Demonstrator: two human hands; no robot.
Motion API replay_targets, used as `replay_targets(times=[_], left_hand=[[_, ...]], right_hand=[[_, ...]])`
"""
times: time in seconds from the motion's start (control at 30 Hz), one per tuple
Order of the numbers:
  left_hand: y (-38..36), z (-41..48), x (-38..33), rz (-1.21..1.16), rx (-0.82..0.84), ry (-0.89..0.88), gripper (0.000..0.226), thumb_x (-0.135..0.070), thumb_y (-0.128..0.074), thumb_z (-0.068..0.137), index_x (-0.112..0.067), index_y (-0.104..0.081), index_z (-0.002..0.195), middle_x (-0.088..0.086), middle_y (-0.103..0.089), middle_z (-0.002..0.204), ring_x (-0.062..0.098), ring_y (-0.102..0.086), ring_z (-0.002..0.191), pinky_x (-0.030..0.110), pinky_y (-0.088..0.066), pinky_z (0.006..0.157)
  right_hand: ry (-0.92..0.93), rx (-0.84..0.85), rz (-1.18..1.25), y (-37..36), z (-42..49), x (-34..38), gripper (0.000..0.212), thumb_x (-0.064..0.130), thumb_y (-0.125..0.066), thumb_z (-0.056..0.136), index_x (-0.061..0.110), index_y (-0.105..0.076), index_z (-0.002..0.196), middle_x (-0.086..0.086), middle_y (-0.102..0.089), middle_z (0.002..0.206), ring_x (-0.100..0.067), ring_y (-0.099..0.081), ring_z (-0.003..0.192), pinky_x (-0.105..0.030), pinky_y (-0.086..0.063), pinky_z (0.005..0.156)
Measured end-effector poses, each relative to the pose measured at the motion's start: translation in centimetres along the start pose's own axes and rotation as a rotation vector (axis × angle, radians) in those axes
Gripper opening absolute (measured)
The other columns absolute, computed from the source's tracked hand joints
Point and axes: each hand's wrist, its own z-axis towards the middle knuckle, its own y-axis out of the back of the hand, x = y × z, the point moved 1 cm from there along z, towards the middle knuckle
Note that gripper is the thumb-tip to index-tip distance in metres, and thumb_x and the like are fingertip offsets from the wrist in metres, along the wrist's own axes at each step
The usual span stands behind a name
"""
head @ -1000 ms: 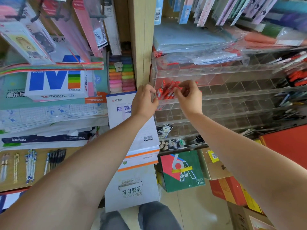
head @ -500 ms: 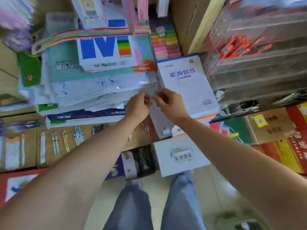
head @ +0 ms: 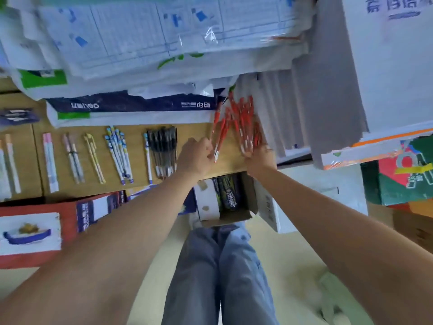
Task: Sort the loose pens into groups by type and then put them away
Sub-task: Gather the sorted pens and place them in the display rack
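A heap of red pens lies fanned out on the wooden shelf, at its right end. My left hand pinches one or two red pens at the heap's left side. My right hand closes around the near ends of the rest of the heap. To the left, sorted groups lie in a row: black pens, blue-and-white patterned pens, yellow pens, grey-pink pens, pink-and-blue pens.
Stacked paper packs sit behind the pens and overhang the shelf. A tall white paper ream stands at the right. An open cardboard box sits below the shelf edge, above my knees. More boxes stand at the right on the floor.
Both hands came down from the clear acrylic organiser to the wooden shelf. The view tilted downward. My hands now hold red pens from the heap.
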Motion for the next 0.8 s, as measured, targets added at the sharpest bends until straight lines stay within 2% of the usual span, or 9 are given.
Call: replay_targets(times=[0.1,0.2,0.3,0.37,0.43,0.5,0.6,0.8], left_hand=[[-2.7,2.4,1.0,-0.021,-0.06,0.016,0.034,-0.02,-0.065,0.086,-0.014,-0.055,0.118,0.012,-0.053,0.118,0.03,-0.048,0.113,0.034,-0.04,0.09],[-4.3,4.3,0.8,-0.017,-0.15,-0.003,0.05,-0.025,-0.068,0.085,-0.006,-0.047,0.126,0.016,-0.05,0.122,0.032,-0.047,0.114,0.037,-0.043,0.093],[-5.5,5.7,0.0,0.065,-0.226,0.003,0.058,-0.033,-0.071,0.081,-0.003,-0.045,0.124,0.015,-0.048,0.121,0.029,-0.047,0.113,0.037,-0.046,0.09],[-5.8,6.2,-0.6,0.152,-0.257,-0.008,0.055,-0.029,-0.071,0.082,-0.001,-0.046,0.122,0.016,-0.049,0.119,0.029,-0.049,0.111,0.037,-0.048,0.087],[-5.8,6.6,-0.9,0.211,-0.249,-0.044,0.045,-0.02,-0.065,0.086,0.001,-0.046,0.12,0.018,-0.052,0.117,0.032,-0.052,0.106,0.039,-0.048,0.085],[-5.2,6.6,-0.8,0.169,-0.235,-0.016,0.045,-0.019,-0.064,0.086,0.003,-0.045,0.121,0.021,-0.054,0.113,0.034,-0.057,0.095,0.039,-0.048,0.074],[-4.9,6.6,-0.4,0.253,-0.187,0.022,0.047,-0.025,-0.063,0.087,0.002,-0.044,0.12,0.017,-0.056,0.109,0.029,-0.061,0.083,0.032,-0.043,0.059],[-4.9,6.4,0.5,0.22,-0.153,0.061,0.031,-0.021,-0.046,0.096,0.001,-0.044,0.117,0.017,-0.059,0.105,0.03,-0.061,0.086,0.033,-0.038,0.06]], right_hand=[[-0.067,-0.075,0.015,-1.4,3.1,-0.2,0.071,0.02,-0.06,0.092,-0.01,-0.021,0.142,-0.025,-0.041,0.137,-0.034,-0.048,0.123,-0.036,-0.044,0.096],[-0.116,-0.168,0.008,-2.5,5.1,0.1,0.066,0.008,-0.053,0.095,-0.01,-0.013,0.144,-0.025,-0.032,0.141,-0.033,-0.048,0.123,-0.034,-0.044,0.095],[-0.077,-0.212,0.013,-3.6,5.8,0.5,0.056,0.003,-0.051,0.095,-0.006,-0.022,0.141,-0.024,-0.031,0.141,-0.035,-0.056,0.113,-0.034,-0.047,0.087],[-0.036,-0.202,0.024,-3.9,5.8,0.4,0.054,0.002,-0.052,0.092,-0.004,-0.024,0.138,-0.022,-0.03,0.143,-0.035,-0.056,0.113,-0.035,-0.046,0.09],[0.009,-0.21,0.057,-3.9,6.0,0.2,0.052,0.007,-0.058,0.09,0.0,-0.028,0.132,-0.018,-0.037,0.137,-0.036,-0.056,0.112,-0.037,-0.047,0.09],[0.041,-0.199,0.097,-3.9,6.5,0.1,0.051,0.017,-0.067,0.087,0.004,-0.034,0.123,-0.016,-0.046,0.126,-0.035,-0.057,0.108,-0.037,-0.047,0.085],[0.042,-0.146,0.108,-3.9,7.0,0.0,0.052,0.026,-0.07,0.085,0.003,-0.038,0.119,-0.015,-0.052,0.118,-0.032,-0.058,0.105,-0.034,-0.046,0.077],[0.031,-0.186,0.098,-4.1,7.6,-0.1,0.039,0.022,-0.065,0.09,0.002,-0.043,0.116,-0.014,-0.057,0.112,-0.032,-0.059,0.105,-0.035,-0.047,0.079]])
